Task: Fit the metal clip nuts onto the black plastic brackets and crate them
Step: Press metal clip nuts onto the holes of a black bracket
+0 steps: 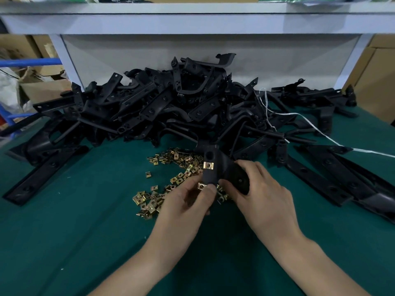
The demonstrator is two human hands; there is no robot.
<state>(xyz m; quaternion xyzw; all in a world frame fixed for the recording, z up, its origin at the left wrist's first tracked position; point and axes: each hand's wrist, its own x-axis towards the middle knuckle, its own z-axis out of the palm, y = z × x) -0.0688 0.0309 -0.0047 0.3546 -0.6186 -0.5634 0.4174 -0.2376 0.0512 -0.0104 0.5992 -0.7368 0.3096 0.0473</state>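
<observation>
A black plastic bracket (213, 167) is held upright over the green table. My right hand (263, 193) grips its lower right arm. One brass clip nut (208, 165) sits clipped on the bracket's left edge. My left hand (190, 201) pinches a second clip nut (202, 186) against the bracket's lower end. A loose scatter of clip nuts (171, 180) lies on the table under and left of my hands.
A big heap of black brackets (175, 103) fills the back of the green table (85, 221). Long brackets (333, 180) lie to the right and at the left (42, 171). A white strap (320, 133) trails over the heap. Cardboard boxes (380, 77) stand at both sides.
</observation>
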